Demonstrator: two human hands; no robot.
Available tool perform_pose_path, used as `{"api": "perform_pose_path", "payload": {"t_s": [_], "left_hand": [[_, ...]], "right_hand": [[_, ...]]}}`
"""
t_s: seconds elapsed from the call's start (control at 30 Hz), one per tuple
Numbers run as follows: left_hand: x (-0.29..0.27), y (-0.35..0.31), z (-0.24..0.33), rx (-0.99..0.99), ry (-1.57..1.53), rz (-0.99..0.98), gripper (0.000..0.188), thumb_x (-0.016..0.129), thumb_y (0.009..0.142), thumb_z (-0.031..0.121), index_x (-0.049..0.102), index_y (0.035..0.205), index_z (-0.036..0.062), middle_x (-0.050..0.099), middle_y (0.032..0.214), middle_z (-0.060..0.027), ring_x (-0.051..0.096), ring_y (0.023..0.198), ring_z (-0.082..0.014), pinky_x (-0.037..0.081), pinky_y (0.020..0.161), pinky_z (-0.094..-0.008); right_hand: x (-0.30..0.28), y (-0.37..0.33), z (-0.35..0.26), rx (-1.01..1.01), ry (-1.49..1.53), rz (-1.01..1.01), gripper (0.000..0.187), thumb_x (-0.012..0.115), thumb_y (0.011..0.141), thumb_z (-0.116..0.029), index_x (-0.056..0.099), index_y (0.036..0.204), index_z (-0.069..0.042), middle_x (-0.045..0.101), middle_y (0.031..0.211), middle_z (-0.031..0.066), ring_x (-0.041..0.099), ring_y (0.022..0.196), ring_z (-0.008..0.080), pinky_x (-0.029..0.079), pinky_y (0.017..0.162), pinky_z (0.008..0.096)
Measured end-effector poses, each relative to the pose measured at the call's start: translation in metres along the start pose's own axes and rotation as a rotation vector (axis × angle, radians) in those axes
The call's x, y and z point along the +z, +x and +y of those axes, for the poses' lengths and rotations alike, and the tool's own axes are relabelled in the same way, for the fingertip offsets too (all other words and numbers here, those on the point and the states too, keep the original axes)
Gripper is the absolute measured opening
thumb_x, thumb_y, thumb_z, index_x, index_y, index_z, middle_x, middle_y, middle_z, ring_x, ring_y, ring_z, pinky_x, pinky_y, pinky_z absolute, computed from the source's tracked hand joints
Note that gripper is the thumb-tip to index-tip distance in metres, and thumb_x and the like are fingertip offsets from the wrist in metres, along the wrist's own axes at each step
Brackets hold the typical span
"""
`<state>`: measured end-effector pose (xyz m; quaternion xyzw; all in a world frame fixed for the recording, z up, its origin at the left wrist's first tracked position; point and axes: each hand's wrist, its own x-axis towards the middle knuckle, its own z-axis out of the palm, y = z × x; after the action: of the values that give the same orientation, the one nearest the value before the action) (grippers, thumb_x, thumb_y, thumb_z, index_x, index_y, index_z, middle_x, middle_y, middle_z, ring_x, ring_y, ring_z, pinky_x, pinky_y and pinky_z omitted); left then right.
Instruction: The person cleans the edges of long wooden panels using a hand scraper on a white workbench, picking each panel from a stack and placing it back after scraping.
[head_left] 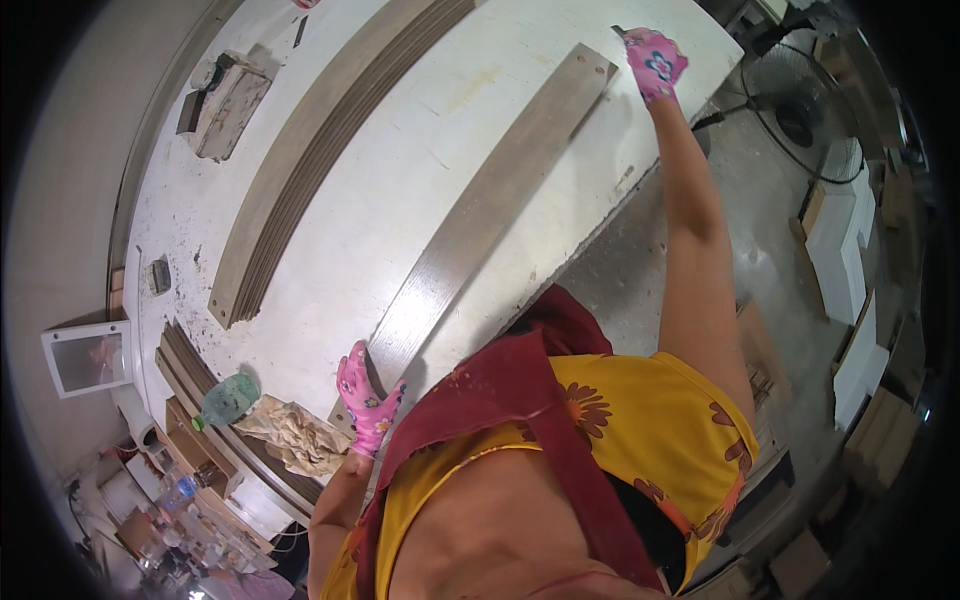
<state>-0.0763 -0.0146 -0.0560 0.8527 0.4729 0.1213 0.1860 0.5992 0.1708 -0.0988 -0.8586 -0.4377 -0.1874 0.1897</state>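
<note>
A long flat grey-brown wooden board (490,205) lies at a slant across the white table (440,160); small holes show at its far end. My left hand (370,405), in a pink flowered glove, grips the board's near end, thumb and fingers on either side of it. Beyond the far end, to the right, my right hand (655,65) in a matching glove is closed on a small dark flat piece (619,34) poking out at the fingertips. What that piece is I cannot make out. The right hand is apart from the board.
Left of the board lies a stack of similar boards (300,180). Farther left are a stained block (232,108) and a small dark block (160,276). More boards (185,365), a green bottle (230,397) and crumpled brown paper (295,435) sit at lower left. A fan (795,115) stands beyond the table's right edge.
</note>
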Motion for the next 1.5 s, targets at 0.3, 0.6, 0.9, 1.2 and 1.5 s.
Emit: {"api": "perform_pose_path", "payload": {"t_s": [0.3, 0.6, 0.9, 1.2, 1.5], "left_hand": [[0.002, 0.001, 0.005, -0.015, 0.036, 0.018, 0.094, 0.078, 0.059, 0.019, 0.029, 0.138, 0.0031, 0.042, 0.135, -0.0137, 0.040, 0.125, -0.0284, 0.026, 0.106, -0.0453], [-0.004, -0.002, 0.001, -0.051, -0.139, 0.070, 0.084, 0.073, 0.069, 0.028, 0.031, 0.137, 0.0016, 0.040, 0.138, -0.0139, 0.037, 0.127, -0.0284, 0.025, 0.108, -0.0434], [-0.031, -0.120, -0.063, -0.644, -0.643, 0.742, 0.043, 0.051, 0.091, 0.009, 0.042, 0.132, 0.0002, 0.048, 0.131, -0.0128, 0.050, 0.117, -0.0228, 0.043, 0.094, -0.0292], [-0.012, -0.139, -0.083, -0.937, -1.122, 0.507, 0.030, 0.060, 0.087, 0.010, 0.059, 0.115, -0.0002, 0.063, 0.110, -0.0070, 0.057, 0.095, -0.0111, 0.046, 0.080, -0.0210], [-0.030, -0.136, -0.090, -0.831, -1.042, 0.355, 0.029, 0.063, 0.085, 0.015, 0.063, 0.111, 0.0036, 0.064, 0.110, -0.0045, 0.056, 0.098, -0.0120, 0.044, 0.087, -0.0259]], "right_hand": [[-0.030, -0.085, -0.091, -0.102, 0.227, -0.198, 0.019, 0.050, 0.085, -0.032, 0.063, 0.091, -0.020, 0.060, 0.087, 0.0061, 0.059, 0.086, 0.0259, 0.048, 0.071, 0.0389], [-0.167, -0.342, -0.283, -0.997, 0.555, -0.720, 0.012, 0.047, 0.084, -0.019, 0.055, 0.081, -0.010, 0.054, 0.085, 0.0084, 0.055, 0.085, 0.0253, 0.047, 0.079, 0.0341], [-0.088, -0.199, -0.154, -0.244, 0.428, -0.273, 0.020, 0.051, 0.089, -0.024, 0.062, 0.086, -0.008, 0.062, 0.088, 0.0111, 0.061, 0.078, 0.0236, 0.051, 0.068, 0.0340], [-0.208, -0.437, -0.361, -1.156, 0.805, -0.889, 0.014, 0.049, 0.082, -0.015, 0.059, 0.088, -0.006, 0.058, 0.083, 0.0097, 0.059, 0.075, 0.0203, 0.051, 0.066, 0.0331], [-0.132, -0.305, -0.240, -0.542, 0.575, -0.399, 0.013, 0.056, 0.086, -0.018, 0.064, 0.086, -0.007, 0.061, 0.078, 0.0068, 0.059, 0.070, 0.0140, 0.050, 0.056, 0.0269]]}}
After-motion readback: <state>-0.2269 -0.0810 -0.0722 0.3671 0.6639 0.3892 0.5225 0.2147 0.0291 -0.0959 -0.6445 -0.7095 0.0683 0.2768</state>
